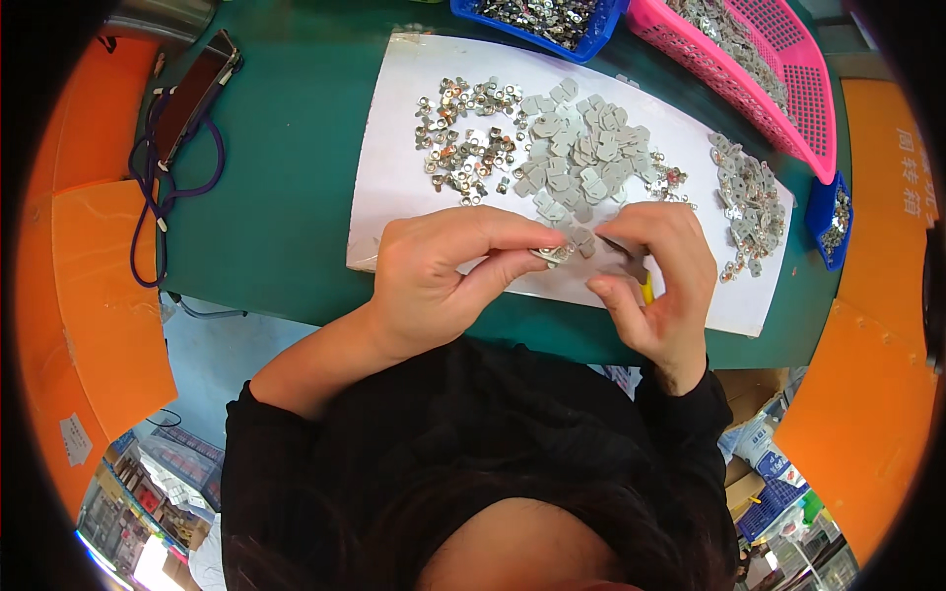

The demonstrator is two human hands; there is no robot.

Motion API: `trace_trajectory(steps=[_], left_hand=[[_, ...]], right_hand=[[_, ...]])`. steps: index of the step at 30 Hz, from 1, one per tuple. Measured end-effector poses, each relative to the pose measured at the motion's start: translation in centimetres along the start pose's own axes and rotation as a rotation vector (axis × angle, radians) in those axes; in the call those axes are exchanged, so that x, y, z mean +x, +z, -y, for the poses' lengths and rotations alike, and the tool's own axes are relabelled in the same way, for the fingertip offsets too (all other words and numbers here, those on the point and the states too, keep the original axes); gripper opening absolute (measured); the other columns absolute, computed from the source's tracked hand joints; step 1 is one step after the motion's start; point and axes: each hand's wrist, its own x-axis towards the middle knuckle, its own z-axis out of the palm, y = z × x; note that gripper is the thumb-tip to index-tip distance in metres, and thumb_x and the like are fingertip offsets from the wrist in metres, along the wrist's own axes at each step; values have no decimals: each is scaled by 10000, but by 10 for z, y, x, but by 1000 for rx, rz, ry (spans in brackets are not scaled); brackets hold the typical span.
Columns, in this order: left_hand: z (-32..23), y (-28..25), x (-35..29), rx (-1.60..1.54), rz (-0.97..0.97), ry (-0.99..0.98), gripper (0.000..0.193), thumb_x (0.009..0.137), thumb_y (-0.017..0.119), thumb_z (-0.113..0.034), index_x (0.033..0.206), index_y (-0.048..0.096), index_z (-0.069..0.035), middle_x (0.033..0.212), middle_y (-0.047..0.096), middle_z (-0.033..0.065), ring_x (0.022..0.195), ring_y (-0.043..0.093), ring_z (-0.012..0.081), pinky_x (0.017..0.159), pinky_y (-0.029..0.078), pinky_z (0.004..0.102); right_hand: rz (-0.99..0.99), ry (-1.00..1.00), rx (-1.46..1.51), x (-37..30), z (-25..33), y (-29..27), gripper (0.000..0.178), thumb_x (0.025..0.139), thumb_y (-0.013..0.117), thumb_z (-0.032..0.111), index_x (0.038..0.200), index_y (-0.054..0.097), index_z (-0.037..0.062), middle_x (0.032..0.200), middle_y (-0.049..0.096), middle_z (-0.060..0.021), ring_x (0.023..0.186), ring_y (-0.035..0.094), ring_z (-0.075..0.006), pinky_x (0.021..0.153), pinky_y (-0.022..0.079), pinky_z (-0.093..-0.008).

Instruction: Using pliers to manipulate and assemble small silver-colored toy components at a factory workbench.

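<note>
Between thumb and forefinger, my left hand (434, 271) pinches a small silver metal piece (554, 255). Just right of it, my right hand (670, 276) curls around a hand tool with a dark pointed tip (617, 246) and a yellow part (646, 289); the fingers hide most of it. Beyond both hands, a pile of flat grey metal plates (596, 148) covers the middle of a white board (394, 148). Several small shiny metal fittings (471, 138) are spread left of that pile. At the right lies a heap of plates with fittings (747, 202).
The board rests on a green table (286, 128). A pink basket (816, 98) and a blue tray (591, 41), both holding metal parts, stand at the back. A smaller blue tray (818, 222) is at right. A phone (194, 98) with a purple cord lies left. Orange panels (108, 295) flank the table.
</note>
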Motion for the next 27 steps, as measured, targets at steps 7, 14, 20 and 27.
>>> trace_trajectory(steps=[7,14,20,27], left_hand=[[0,2,-4,-189,-28,-105,207,891,599,114,1087,656,78,1041,703,177,932,704,218,816,560,283],[-2,3,-5,-81,-84,-81,193,892,624,91,1079,663,72,1026,711,161,897,699,195,797,557,269],[-5,-2,1,168,-30,48,153,885,644,66,1035,672,54,990,726,138,830,694,174,710,549,257],[1,6,1,-24,-33,-70,77,926,616,-15,976,673,-1,836,689,102,743,687,177,650,524,260]], right_hand=[[33,34,13,-6,2,11,393,727,781,358,937,638,59,820,581,-59,741,533,-274,661,419,-359],[-24,19,-87,-3,3,18,302,777,752,311,920,644,68,779,568,-52,704,516,-258,629,401,-350],[8,28,-109,-7,4,18,279,791,750,311,908,652,79,729,551,-29,646,501,-234,577,395,-331],[45,120,-13,-9,10,23,309,910,637,325,865,621,20,670,525,-89,604,510,-268,554,393,-338]])
